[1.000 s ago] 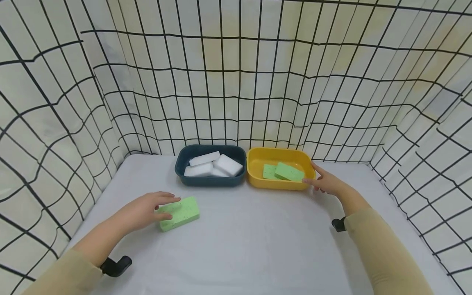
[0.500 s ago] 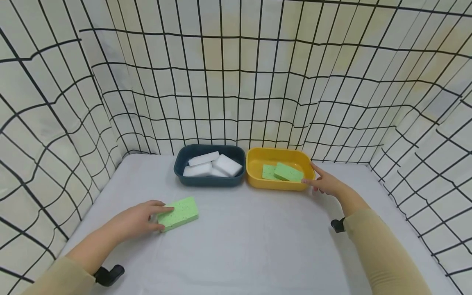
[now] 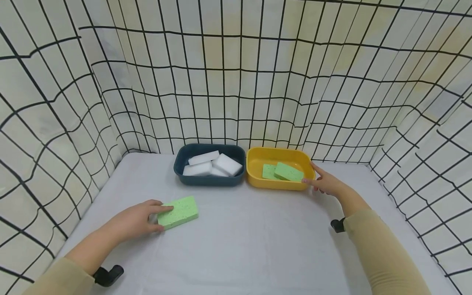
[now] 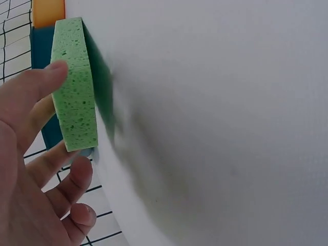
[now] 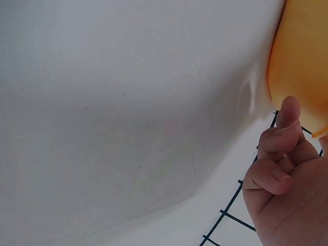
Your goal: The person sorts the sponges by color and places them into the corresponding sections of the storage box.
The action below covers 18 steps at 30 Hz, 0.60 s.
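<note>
My left hand (image 3: 134,221) pinches the left end of a pale green speckled sponge (image 3: 182,212) on the left of the table. In the left wrist view, the thumb presses one side of the sponge (image 4: 74,97) and the fingers reach along the other; a darker, shaded face shows toward the cloth. My right hand (image 3: 329,183) holds the right end of a yellow tray (image 3: 274,185), thumb at the front rim and index finger toward the back corner. The right wrist view shows the other fingers curled beside the tray (image 5: 302,61). Two green sponges (image 3: 289,172) lie inside it.
A dark blue tray (image 3: 210,181) with several white sponge blocks (image 3: 226,164) stands against the yellow tray's left side. White cloth (image 3: 258,237) covers the table. Black wire grid panels (image 3: 239,82) rise at the back and both sides.
My left hand has drawn back left from above the green sponge and taken its left end between thumb and fingers. My right hand and both trays keep their places.
</note>
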Tool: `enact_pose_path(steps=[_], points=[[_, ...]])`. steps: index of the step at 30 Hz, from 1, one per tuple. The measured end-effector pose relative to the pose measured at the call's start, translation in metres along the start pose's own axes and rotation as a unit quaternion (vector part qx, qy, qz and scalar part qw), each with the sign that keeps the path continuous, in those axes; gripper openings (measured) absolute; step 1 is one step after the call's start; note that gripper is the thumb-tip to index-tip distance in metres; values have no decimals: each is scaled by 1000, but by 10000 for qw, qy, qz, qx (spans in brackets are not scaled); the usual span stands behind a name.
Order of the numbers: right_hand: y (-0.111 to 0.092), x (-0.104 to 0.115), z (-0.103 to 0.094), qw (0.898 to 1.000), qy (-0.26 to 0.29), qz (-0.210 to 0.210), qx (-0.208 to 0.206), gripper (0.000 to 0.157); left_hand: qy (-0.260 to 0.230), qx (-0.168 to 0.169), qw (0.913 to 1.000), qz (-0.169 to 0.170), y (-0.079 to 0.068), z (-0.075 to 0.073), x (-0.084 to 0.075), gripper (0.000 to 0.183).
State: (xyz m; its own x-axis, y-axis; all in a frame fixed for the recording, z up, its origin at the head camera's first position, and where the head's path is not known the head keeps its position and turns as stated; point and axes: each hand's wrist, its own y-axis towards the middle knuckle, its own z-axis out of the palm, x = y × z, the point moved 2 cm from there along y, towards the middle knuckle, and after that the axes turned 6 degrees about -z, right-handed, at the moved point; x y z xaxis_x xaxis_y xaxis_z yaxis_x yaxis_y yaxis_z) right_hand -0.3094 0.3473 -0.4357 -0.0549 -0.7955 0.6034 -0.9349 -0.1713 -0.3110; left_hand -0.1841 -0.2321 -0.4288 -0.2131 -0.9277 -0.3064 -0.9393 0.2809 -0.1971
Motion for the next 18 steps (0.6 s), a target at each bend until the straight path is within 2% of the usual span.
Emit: enact_pose_path(steps=[11,18], points=[[0,2,-1,10000,-52,-41,-25,107,-132,-345,9991,185,-2,-10,-4,59],[-2,2,-1,9999,-117,-38,-38,104,-378,-503,9971,438,10,-24,-24,58]])
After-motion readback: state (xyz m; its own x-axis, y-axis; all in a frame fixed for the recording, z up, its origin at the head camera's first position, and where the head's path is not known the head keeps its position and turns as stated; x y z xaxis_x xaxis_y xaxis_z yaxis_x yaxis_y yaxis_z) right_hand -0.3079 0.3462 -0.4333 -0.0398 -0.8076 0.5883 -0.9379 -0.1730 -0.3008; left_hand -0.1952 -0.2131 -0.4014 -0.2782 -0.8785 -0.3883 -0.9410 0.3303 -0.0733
